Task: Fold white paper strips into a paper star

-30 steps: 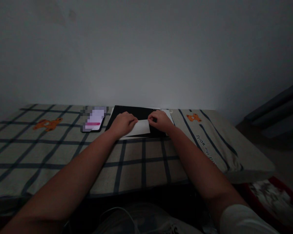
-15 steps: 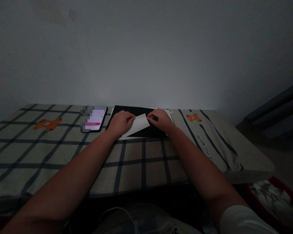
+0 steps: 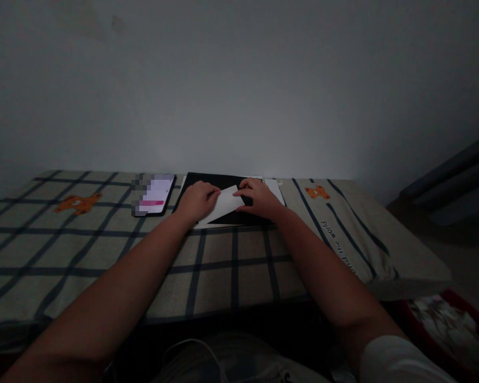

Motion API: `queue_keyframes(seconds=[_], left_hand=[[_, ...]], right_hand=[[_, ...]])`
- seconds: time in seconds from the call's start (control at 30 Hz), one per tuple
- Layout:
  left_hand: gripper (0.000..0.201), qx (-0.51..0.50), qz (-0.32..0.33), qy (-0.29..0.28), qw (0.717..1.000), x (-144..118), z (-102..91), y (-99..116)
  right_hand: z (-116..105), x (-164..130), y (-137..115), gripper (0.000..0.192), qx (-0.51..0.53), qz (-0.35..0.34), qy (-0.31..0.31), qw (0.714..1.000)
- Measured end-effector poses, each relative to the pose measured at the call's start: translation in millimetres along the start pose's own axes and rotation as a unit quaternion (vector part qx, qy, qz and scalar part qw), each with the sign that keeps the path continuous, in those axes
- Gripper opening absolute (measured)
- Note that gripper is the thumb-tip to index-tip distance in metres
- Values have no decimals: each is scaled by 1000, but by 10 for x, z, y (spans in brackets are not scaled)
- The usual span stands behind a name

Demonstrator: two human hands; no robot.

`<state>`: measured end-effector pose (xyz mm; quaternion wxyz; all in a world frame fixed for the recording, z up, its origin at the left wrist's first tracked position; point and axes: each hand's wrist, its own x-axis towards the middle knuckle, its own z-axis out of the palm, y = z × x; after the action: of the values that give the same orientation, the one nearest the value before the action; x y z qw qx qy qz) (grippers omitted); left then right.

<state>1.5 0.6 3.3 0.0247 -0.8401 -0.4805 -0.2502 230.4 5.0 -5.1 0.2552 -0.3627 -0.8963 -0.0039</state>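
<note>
One white sheet point(image 3: 222, 206) lies askew on a black sheet point(image 3: 211, 182), which rests on the checked cloth point(image 3: 215, 282); the left hand point(image 3: 198, 202) pinches its upper left edge, while the right hand point(image 3: 259, 199) has just loosened from a pinch, thumb and fingers now parted at the right end, so the left appears to keep the main hold
</note>
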Motion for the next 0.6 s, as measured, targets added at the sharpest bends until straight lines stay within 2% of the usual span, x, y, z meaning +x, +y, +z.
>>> queue_keyframes(seconds=[0.23, 0.43, 0.6], left_hand=[[33, -4, 13, -7, 1000, -2, 4, -7], [34, -6, 14, -3, 1000, 0, 14, -32], [34, -3, 13, -4, 1000, 2, 21, -41]], right_hand=[[7, -2, 2, 40, 1, 3, -4, 1000], [10, -6, 3, 46, -1, -4, -2, 1000], [23, -7, 21, 38, 10, -15, 6, 1000]])
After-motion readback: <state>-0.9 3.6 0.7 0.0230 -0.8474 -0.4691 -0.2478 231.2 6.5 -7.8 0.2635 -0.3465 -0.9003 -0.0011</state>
